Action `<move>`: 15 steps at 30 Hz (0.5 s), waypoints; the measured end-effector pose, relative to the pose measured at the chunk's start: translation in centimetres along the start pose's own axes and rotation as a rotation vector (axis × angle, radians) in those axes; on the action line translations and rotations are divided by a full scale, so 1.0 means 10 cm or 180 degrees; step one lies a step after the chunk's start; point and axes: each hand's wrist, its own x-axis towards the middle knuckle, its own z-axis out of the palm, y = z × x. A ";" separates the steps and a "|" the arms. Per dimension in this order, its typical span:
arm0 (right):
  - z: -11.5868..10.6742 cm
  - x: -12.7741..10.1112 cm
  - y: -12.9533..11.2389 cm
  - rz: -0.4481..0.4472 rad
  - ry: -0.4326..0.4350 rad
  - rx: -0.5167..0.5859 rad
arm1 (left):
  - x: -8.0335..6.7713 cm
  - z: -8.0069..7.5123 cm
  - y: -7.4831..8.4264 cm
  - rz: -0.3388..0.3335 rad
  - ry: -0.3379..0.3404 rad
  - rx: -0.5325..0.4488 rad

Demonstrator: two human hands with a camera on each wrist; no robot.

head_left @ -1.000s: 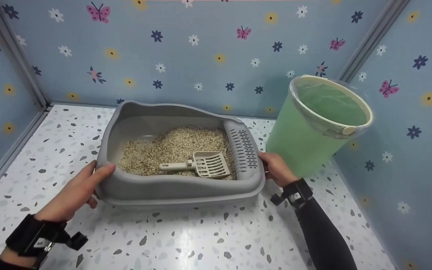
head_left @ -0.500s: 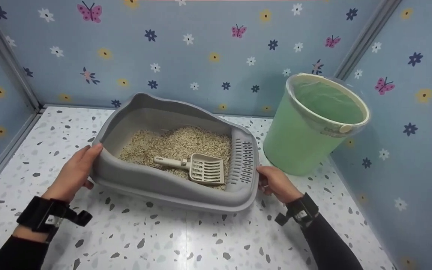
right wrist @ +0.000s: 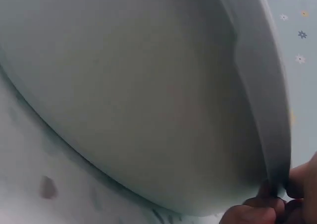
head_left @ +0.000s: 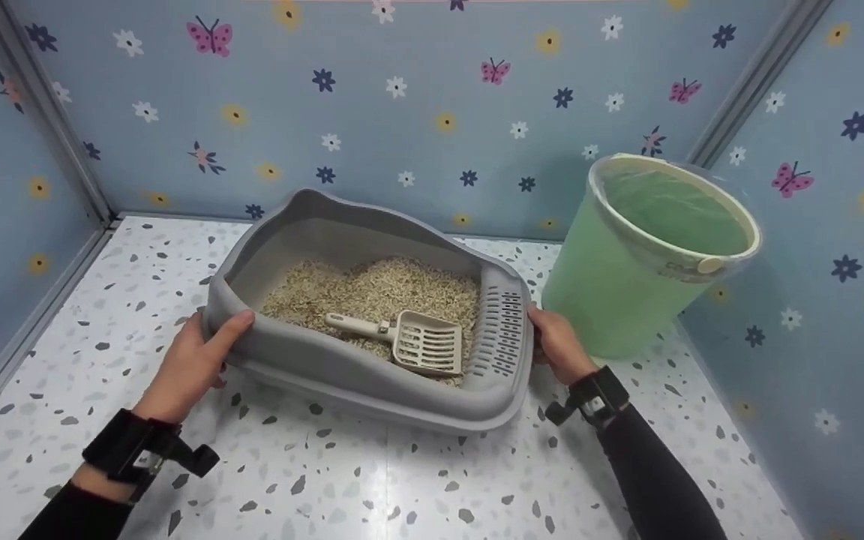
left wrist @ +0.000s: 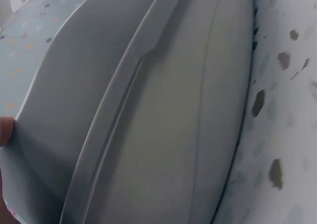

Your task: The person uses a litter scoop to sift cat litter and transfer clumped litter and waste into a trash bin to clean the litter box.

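Note:
A grey litter box sits at an angle on the speckled floor in the head view, its right front corner nearest me. Pale granular litter is heaped inside. On top of it lies a beige slotted litter scoop, handle pointing left. My left hand grips the box's left end, thumb over the rim and fingers outside, partly hidden. At the right end, my right hand pinches the rim beside the perforated ledge; the right wrist view shows its fingers curled under the lip.
A green bin with a clear liner stands just right of the box, close to my right hand. Blue flowered panels wall in the back and both sides. White speckled floor extends in front of the box.
The litter box has turned clockwise, its left end going back and its right front corner coming towards me. Both hands have stayed on it; the left thumb has shifted along the rim.

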 end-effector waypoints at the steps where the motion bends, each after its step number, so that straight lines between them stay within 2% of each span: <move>1: 0.01 -0.05 0.02 -0.0024 0.0026 0.0043 | 0.04 -0.01 0.01 -0.0014 -0.0018 -0.0006; 4: 0.06 -0.21 0.06 -0.0083 0.0017 0.0142 | 0.18 -0.07 0.02 -0.0101 -0.0048 -0.0047; 9: 0.11 -0.46 0.13 -0.0159 -0.0208 0.0117 | 0.33 -0.12 0.02 -0.0296 -0.0049 -0.0253; 12: 0.06 -0.49 0.13 -0.0062 -0.0247 0.0007 | 0.32 -0.02 0.02 -0.0363 0.0014 -0.0349; 15: -0.02 -0.38 0.09 0.0044 -0.0165 -0.0048 | 0.22 0.14 0.05 -0.0327 0.0041 -0.0368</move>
